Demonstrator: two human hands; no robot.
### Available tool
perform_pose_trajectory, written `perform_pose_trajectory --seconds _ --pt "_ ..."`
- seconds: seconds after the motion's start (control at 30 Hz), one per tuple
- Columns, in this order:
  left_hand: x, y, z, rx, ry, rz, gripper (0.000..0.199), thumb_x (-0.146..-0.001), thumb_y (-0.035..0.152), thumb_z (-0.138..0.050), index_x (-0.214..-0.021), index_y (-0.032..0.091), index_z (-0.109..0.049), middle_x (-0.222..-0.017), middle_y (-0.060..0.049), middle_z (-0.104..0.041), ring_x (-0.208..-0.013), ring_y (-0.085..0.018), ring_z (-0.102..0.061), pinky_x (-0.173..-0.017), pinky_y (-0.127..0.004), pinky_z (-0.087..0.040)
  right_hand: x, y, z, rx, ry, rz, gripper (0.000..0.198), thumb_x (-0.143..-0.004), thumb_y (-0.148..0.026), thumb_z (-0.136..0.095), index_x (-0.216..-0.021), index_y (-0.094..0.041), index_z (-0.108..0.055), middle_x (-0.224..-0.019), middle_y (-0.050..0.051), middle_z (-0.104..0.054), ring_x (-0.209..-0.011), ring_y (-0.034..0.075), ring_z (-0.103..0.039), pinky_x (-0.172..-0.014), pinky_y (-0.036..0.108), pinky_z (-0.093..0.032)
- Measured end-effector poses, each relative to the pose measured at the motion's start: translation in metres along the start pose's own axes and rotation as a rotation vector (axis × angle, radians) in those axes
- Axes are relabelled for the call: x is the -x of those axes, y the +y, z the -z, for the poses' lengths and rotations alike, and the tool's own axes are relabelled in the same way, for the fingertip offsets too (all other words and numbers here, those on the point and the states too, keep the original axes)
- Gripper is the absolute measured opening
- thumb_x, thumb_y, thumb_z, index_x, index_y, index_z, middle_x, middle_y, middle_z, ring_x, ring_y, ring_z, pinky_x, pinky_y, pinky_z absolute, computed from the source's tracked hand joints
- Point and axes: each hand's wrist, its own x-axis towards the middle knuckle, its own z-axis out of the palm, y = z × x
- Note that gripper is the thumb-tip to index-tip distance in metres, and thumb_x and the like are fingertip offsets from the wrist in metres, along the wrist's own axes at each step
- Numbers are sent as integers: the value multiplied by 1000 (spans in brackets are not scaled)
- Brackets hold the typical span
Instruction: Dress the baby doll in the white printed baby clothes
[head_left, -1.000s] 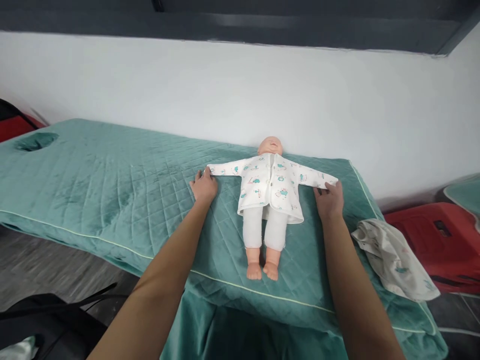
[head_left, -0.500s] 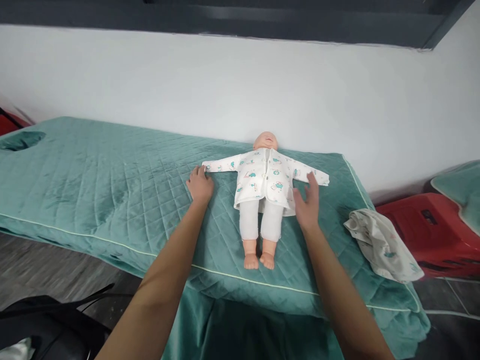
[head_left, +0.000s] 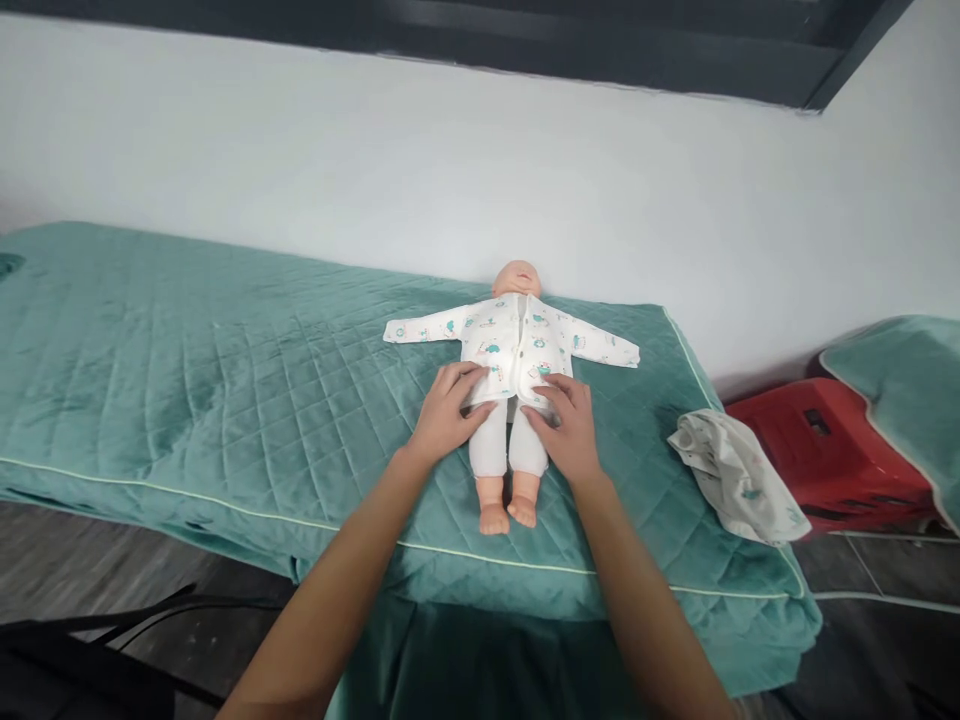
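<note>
A baby doll (head_left: 517, 279) lies on its back, its feet towards me. It wears a white long-sleeved jacket (head_left: 489, 328) with small coloured prints and white trousers (head_left: 489, 447); both sleeves are stretched out sideways. My left hand (head_left: 448, 412) rests on the jacket's lower edge at the left, fingers on the cloth and thumb apart from them near the hem. At the right side of the hem, my right hand (head_left: 568, 420) touches the cloth in the same way, thumb over the trouser leg. Neither hand visibly grips the cloth.
The doll lies on a bed with a green quilted cover (head_left: 225, 400), against a white wall (head_left: 375, 150). A crumpled printed white cloth (head_left: 739, 480) lies at the bed's right edge. Beyond it are a red plastic stool (head_left: 832, 450) and another green cover (head_left: 900, 390).
My left hand has left the sleeve end and moved right and down to the jacket's hem. My right hand has moved inward to the hem's other side. The view has shifted slightly.
</note>
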Motion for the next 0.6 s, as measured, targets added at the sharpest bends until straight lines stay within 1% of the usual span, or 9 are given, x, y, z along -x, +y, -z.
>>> perform_pose_trajectory --seconds 0.1,0.17,0.23,0.3,0.33,0.4,0.5,0.53,0.6 --pt "-5 1 -7 18 52 35 36 -91 37 -62 -125 24 -63 -122 -10 -59 -117 -25 -55 -105 -43 -45 -2 -2 -3 63 39 -24 15 -93 -34 -63 -104 -26 -70 -109 8 -63 -105 25 -58 -94 46 -50" --pt "-6 4 -10 23 95 59 27 -93 35 -60 -117 24 -66 -119 -9 -60 -114 -24 -55 -104 -42 -46 -2 -2 -3 50 63 -57 14 -96 -34 -59 -100 -25 -69 -103 8 -62 -100 23 -59 -90 42 -51" --pt "-6 6 -11 52 129 74 18 -94 33 -58 -107 23 -67 -114 -8 -62 -110 -23 -57 -102 -41 -47 -2 -1 -3 -10 82 -132 17 -97 -34 -55 -94 -23 -67 -96 6 -60 -91 20 -59 -83 37 -50" --pt "-6 4 -12 127 154 102 14 -95 33 -57 -98 22 -66 -111 -8 -64 -107 -21 -58 -99 -40 -47 -2 3 -2 -103 119 -265 21 -97 -37 -54 -88 -21 -63 -84 2 -58 -78 16 -55 -74 32 -47" --pt "-6 1 -12 184 173 141 14 -95 33 -56 -95 22 -65 -108 -7 -65 -104 -21 -59 -96 -38 -48 -2 6 -2 -162 149 -343 23 -96 -39 -55 -86 -21 -62 -79 -1 -56 -73 15 -53 -71 30 -45" --pt "-7 -8 -13 334 257 281 16 -95 35 -55 -92 21 -62 -98 -5 -65 -93 -18 -60 -87 -33 -49 -2 13 -2 -306 240 -490 27 -92 -45 -59 -84 -20 -59 -73 -4 -53 -68 13 -49 -68 28 -42" --pt "-7 -23 -15 622 501 548 21 -92 42 -58 -88 21 -59 -82 0 -58 -73 -13 -54 -71 -27 -47 -3 19 1 -593 379 -663 31 -84 -50 -66 -82 -21 -54 -70 -6 -51 -63 11 -47 -61 25 -42" --pt "-7 -26 -15 723 580 610 24 -91 45 -60 -86 21 -57 -78 2 -54 -68 -12 -51 -67 -26 -46 -4 20 3 -694 416 -706 32 -82 -49 -68 -80 -22 -51 -68 -7 -48 -60 10 -46 -58 24 -42" --pt "-7 -30 -14 897 680 674 30 -87 49 -65 -82 22 -53 -73 4 -46 -62 -10 -45 -62 -24 -45 -6 19 8 -865 471 -760 36 -77 -46 -72 -73 -23 -44 -64 -9 -42 -55 9 -44 -54 22 -41"
